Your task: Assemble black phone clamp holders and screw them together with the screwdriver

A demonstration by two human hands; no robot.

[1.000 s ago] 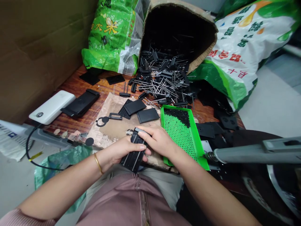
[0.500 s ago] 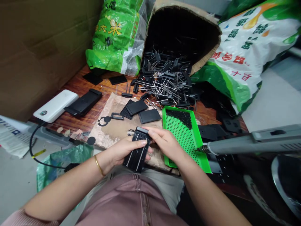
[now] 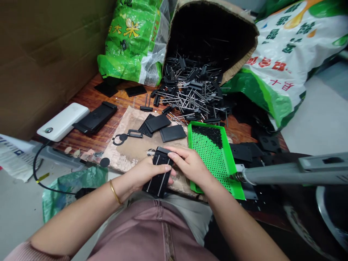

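Note:
A black rectangular plastic holder point(image 3: 160, 174) with two thin metal rods along it is held over the front edge of the cardboard pad point(image 3: 122, 152). My left hand point(image 3: 146, 172) is closed round its left side, the thumb lying across the rods. The fingers of my right hand point(image 3: 187, 161) pinch the upper right end of the same holder. Just beyond my hands, flat black plates point(image 3: 173, 133) and a small black frame point(image 3: 135, 133) lie on the pad.
Right of my hands is a green tray point(image 3: 236, 174) of tiny black screws, with a grey power screwdriver point(image 3: 282, 172) over it. Rodded parts point(image 3: 190, 94) spill from a cardboard box point(image 3: 244, 58). A white power bank point(image 3: 63, 121) lies beside a black holder point(image 3: 96, 117) at left.
The view has shifted slightly. The top piece of the holder sits a little closer to its body, and my right fingers have moved slightly left along it. The screwdriver appears slightly farther right.

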